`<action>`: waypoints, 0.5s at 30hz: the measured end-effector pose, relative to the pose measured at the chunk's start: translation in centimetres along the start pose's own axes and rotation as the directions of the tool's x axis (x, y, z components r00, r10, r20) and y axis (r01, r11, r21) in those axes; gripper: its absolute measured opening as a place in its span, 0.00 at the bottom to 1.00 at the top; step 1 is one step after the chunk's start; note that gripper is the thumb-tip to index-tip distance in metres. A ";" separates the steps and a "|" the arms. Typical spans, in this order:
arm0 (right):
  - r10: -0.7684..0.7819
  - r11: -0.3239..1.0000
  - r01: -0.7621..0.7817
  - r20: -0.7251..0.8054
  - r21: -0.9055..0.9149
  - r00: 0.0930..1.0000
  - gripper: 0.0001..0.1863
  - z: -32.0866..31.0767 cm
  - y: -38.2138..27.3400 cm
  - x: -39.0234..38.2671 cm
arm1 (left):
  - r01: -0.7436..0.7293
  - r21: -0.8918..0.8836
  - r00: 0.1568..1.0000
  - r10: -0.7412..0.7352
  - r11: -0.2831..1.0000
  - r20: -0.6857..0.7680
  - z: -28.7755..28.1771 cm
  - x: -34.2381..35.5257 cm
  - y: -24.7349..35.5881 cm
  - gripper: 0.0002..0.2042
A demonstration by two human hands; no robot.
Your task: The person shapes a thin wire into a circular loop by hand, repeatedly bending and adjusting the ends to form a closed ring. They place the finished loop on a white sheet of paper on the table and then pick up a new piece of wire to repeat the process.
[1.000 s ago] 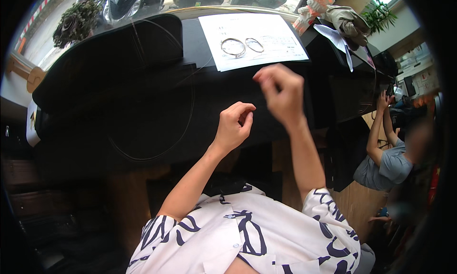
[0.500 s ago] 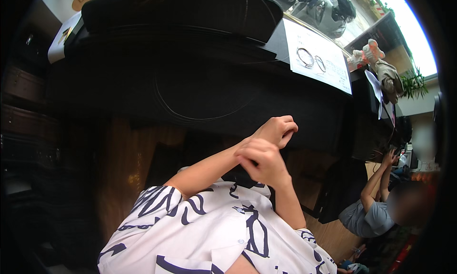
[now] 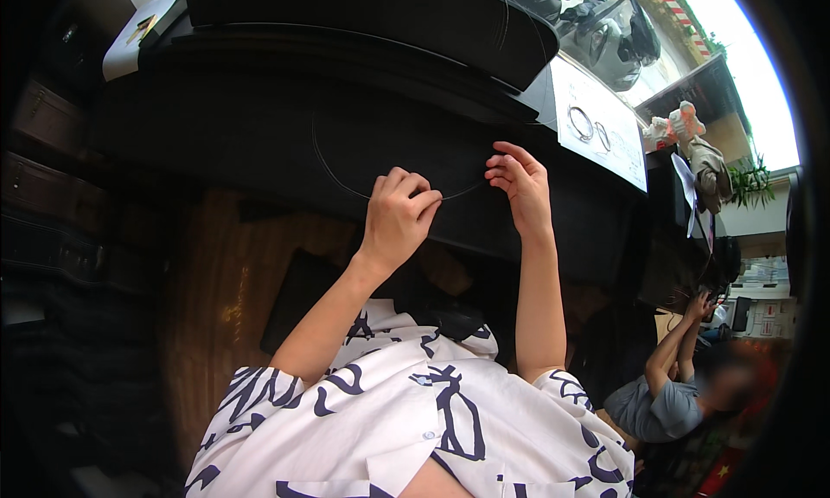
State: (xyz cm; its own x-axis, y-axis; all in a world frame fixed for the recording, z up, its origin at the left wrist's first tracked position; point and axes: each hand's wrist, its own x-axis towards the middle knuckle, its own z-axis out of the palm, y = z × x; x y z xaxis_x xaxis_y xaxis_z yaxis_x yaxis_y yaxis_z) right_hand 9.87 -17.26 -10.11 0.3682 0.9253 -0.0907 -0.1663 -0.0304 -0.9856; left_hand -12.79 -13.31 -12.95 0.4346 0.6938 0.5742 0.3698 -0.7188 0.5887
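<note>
My left hand (image 3: 402,213) has its fingers closed on a thin wire (image 3: 340,180), pinching it over the black table (image 3: 216,135) at the middle of the view. The wire curves away to both sides of that hand. To its right, my right hand (image 3: 521,187) is raised with fingers loosely curled and apart beside the wire's right part; whether a fingertip touches the wire I cannot tell. A white paper (image 3: 614,109) lies beyond my right hand, with two wire coils (image 3: 582,124) on it.
A black padded case (image 3: 372,22) spans the far side. White papers (image 3: 121,53) lie far left. At the right are a figurine (image 3: 683,122), crumpled cloth (image 3: 709,165) and a plant (image 3: 748,182). Dark cases (image 3: 52,204) stand at left. A co-worker (image 3: 657,394) works lower right.
My hands were crossed low half a second ago; now they are apart, the left pinching the wire, the right raised with fingers opened. The view has swung left since a second ago.
</note>
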 end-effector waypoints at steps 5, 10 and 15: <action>-0.113 0.967 0.097 0.054 0.236 0.992 0.21 3.1 -1.6 -1.8 | 0.021 -0.046 1.000 -0.021 0.999 -0.013 0.2 -1.3 0.7 0.03; -0.244 0.938 0.236 0.000 0.253 0.970 0.18 3.0 -8.3 -1.9 | 0.102 -0.166 0.995 -0.098 0.981 0.032 -0.3 -1.8 1.7 0.02; -0.294 0.927 0.293 -0.030 0.236 0.955 0.14 0.6 -14.0 2.1 | 0.099 -0.156 0.995 -0.101 0.983 -0.005 -2.0 -1.9 1.9 0.03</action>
State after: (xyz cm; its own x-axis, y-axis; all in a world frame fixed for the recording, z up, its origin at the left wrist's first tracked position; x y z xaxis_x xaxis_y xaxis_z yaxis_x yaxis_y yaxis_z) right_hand 12.43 -14.64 3.56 0.4281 0.8815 0.1989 -0.2626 0.3320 -0.9060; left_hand -14.56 -15.91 -11.72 0.3909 0.7633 0.5144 0.2785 -0.6307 0.7243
